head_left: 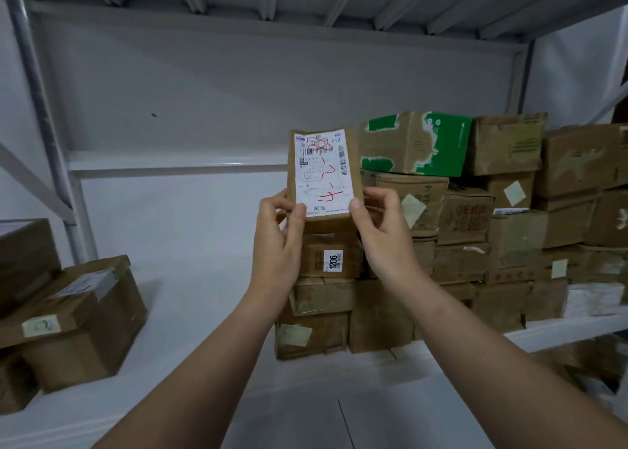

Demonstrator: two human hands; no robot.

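**A:** Both hands are on it: the left hand (278, 241) and right hand (382, 234) pinch the lower corners of the small parcel (323, 176), upright at the left end of the stack of boxes (458, 231).

**B:** She'd do best to hold it square (label outward) and lower it flat onto the 1206 box (331, 256). There's open shelf (190, 295) on the left, but the green box (414, 142) crowds the right edge.

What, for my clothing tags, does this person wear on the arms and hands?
Nothing that shows. The left hand and right hand are bare: no gloves, rings or wristbands. The left forearm and right forearm are bare too, with no sleeve in view down to the frame's edge.
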